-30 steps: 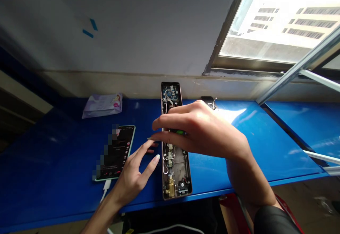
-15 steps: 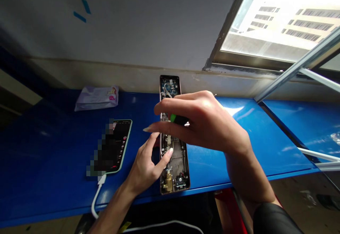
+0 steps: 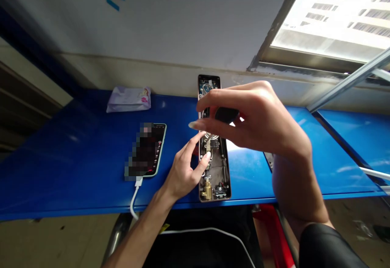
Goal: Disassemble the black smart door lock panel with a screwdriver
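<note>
A long, narrow electronic casing [image 3: 217, 170] lies open on the blue table, its far end toward the wall. Inside it I see a blue circuit board at the far end, white wires, small metal parts and a brass fitting [image 3: 207, 191] at the near end. My left hand [image 3: 185, 170] grips the casing's left side, thumb over the inner parts and index finger farther up. Above the casing's middle, my right hand [image 3: 252, 115] is closed around the dark handle of a screwdriver [image 3: 227, 115]. The fingers partly hide the tool and the parts under it.
On the left lies a phone [image 3: 149, 150] with a white charging cable [image 3: 133, 199] plugged in. A lilac packet [image 3: 129, 99] rests near the wall. The blue table [image 3: 76, 170] has its front edge close to me. A metal frame [image 3: 344, 85] and window stand at right.
My view has shifted, so everything sits farther right and higher. The screwdriver handle has turned in my right hand: its green end showed before, now only black. My left hand keeps its hold.
</note>
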{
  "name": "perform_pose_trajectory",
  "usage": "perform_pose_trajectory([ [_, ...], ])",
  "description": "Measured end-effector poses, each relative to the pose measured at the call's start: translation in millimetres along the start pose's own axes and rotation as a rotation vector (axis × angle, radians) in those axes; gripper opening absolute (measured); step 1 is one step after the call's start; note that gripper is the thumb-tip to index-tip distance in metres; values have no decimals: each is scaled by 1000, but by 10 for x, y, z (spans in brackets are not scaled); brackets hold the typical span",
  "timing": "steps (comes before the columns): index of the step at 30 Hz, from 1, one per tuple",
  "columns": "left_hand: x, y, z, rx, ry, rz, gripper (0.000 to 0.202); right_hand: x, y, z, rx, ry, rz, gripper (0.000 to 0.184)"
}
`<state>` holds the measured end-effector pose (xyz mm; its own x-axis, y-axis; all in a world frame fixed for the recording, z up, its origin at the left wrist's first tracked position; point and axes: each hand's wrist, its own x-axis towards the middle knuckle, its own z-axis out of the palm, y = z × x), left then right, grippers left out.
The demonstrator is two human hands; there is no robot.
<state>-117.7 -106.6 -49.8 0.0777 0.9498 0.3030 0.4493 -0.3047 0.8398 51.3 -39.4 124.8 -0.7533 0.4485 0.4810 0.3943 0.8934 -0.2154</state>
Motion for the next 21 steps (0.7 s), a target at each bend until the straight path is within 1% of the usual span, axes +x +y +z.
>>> perform_pose_trajectory([
  [2,-5,-8,11,-13,-6,13,55,24,-11,8,-4,1,-1,27],
  [5,-5,-9,21,-44,-11,24,56,20,-24,-11,9,-11,-35,17],
  [6,-4,-7,23,-48,-6,25,56,9,-28,-26,14,-23,-40,21],
  [9,-3,-1,19,-60,0,18,56,-33,-36,-76,54,-92,-57,44],
  [10,-4,2,15,-69,-3,11,56,-44,-35,-86,59,-102,-68,46],
  [11,-5,5,10,-79,-5,2,55,-52,-32,-91,53,-95,-78,44],
  [12,-6,8,5,-90,-4,-8,54,-56,-27,-89,35,-75,-80,38],
  [14,-7,12,-6,-119,2,-25,49,-56,-11,-72,-13,-15,-60,18],
  [15,-7,14,-9,-133,9,-29,46,-54,-3,-61,-25,6,-50,13],
  [17,-4,13,-13,-154,31,-37,43,-52,9,-45,-20,12,-49,18],
  [20,4,7,-7,-151,64,-53,43,-66,7,-50,7,-10,-90,16],
  [21,7,5,-4,-145,68,-58,43,-75,2,-57,14,-21,-104,22],
])
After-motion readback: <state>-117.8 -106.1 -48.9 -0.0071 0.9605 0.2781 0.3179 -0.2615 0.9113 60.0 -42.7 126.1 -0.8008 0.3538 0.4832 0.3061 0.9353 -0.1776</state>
